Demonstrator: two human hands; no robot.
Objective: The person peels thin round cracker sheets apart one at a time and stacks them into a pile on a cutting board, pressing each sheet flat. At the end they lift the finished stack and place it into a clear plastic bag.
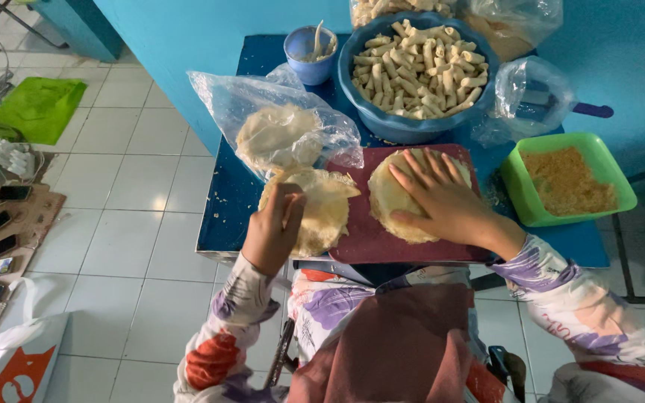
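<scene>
A blue tabletop (225, 201) carries a big blue bowl (382, 123) of rolled snacks, a dark red board (367, 239) and a green tray (520, 198) of crumbs. The right hand (442, 198) lies flat, fingers spread, on a round wrapper (386, 201) on the board. The left hand (272, 231) pinches another wrapper sheet (326, 205) at the board's left edge, beside a plastic bag (225, 93) of wrappers.

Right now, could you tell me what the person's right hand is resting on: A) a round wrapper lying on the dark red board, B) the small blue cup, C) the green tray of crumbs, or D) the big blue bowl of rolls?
A: the right hand lies flat, fingers spread, on the round wrapper on the dark red board, apart from the green tray and the blue bowl.
</scene>
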